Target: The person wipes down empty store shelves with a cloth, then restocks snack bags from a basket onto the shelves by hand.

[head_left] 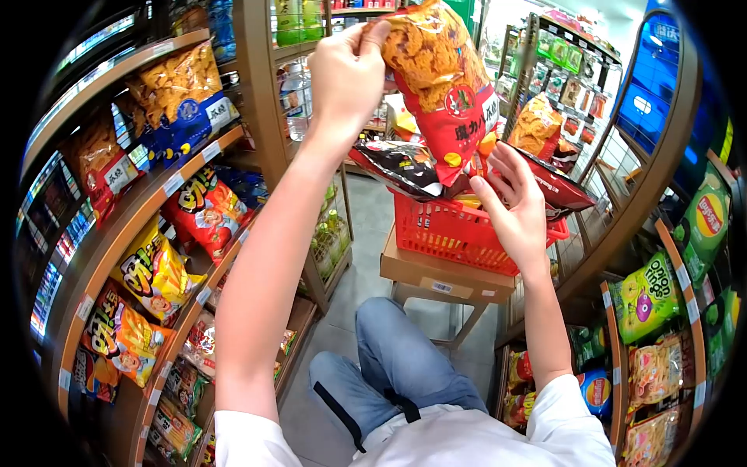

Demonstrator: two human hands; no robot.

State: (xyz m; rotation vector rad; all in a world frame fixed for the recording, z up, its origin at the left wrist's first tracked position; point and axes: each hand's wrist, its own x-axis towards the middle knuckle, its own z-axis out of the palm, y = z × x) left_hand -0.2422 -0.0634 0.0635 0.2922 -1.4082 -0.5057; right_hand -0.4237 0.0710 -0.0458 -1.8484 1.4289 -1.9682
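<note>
My left hand (350,74) pinches the upper left edge of a red snack bag (443,86) with a picture of brown crisps, held up above a red basket. Beside the bag's lower end is my right hand (510,202), palm turned inward, fingers apart; whether it touches the bag is unclear. The red basket (459,233) is piled with bags, among them a black bag (401,167) on the left and a dark red bag (552,187) on the right. It rests on a cardboard box (443,276) on a stool.
Shelves of snack bags (159,268) curve along the left. On the right, shelves hold a green onion rings bag (646,296) and other packets. A wire rack (622,156) stands beyond the basket. My knees are just below the stool.
</note>
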